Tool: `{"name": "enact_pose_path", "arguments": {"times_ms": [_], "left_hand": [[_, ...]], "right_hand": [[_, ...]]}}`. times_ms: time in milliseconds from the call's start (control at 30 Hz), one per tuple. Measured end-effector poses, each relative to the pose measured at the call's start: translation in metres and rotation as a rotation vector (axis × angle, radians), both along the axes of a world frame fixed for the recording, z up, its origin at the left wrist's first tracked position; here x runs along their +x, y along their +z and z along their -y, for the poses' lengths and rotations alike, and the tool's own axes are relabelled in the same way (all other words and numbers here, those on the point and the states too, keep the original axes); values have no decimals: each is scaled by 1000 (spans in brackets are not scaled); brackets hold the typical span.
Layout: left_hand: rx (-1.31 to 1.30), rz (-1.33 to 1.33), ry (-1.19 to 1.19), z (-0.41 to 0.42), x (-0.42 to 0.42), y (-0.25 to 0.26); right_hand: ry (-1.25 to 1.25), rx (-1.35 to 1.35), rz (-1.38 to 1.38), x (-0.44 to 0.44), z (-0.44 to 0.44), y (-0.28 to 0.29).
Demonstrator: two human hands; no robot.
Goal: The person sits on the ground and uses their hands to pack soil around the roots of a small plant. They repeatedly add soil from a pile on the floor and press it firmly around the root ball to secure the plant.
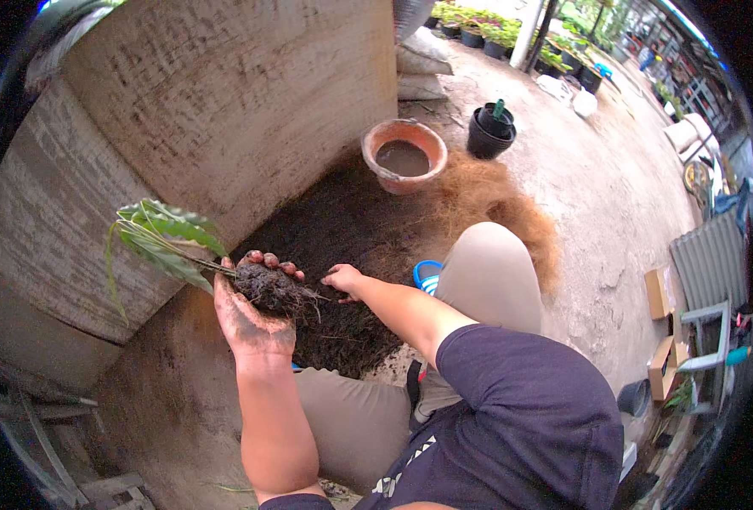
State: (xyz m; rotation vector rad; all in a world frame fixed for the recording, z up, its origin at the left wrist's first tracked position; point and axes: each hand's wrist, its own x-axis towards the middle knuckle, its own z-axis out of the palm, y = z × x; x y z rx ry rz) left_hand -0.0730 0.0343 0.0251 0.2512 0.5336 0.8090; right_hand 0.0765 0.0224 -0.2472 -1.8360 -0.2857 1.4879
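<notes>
My left hand (255, 319) is turned palm up, its fingers curled around the soil-covered root ball (268, 290) of a leafy plant. Green leaves (166, 239) with wavy edges spread to the left on thin stems, and loose roots trail to the right. Soil smears the palm and fingertips. Just right of the root ball, my right hand (344, 282) reaches down at the heap of dark soil (332, 223). Its fingertips are partly hidden, so I cannot tell whether they grip any soil.
Beyond the soil stands an orange pot (404, 156) with murky brown contents. Brown coir fibre (497, 210) lies beside my knee. Stacked black pots (491, 131) stand farther back. A tall, stained panel (236, 95) borders the left side. Cardboard boxes (663, 363) sit at the right.
</notes>
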Motion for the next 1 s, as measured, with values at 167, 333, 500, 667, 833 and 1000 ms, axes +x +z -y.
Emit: {"name": "enact_pose_path", "arguments": {"times_ms": [167, 333, 500, 667, 833, 1000], "left_hand": [[-33, -114, -38, -1, 26, -3], [-29, -157, -99, -9, 48, -25], [-59, -201, -94, -9, 63, -34], [-13, -242, -98, -9, 67, -35], [-15, -302, -88, -4, 74, -34], [-28, -321, -108, -2, 78, -34]], "right_hand": [[-233, 73, -475, 21, -7, 27], [-143, 204, -454, 36, -7, 78], [-57, 340, -437, 50, 0, 132], [-92, 344, -258, 68, 12, 178], [-85, 387, -121, 86, 23, 213], [-7, 445, -29, 96, 27, 230]]}}
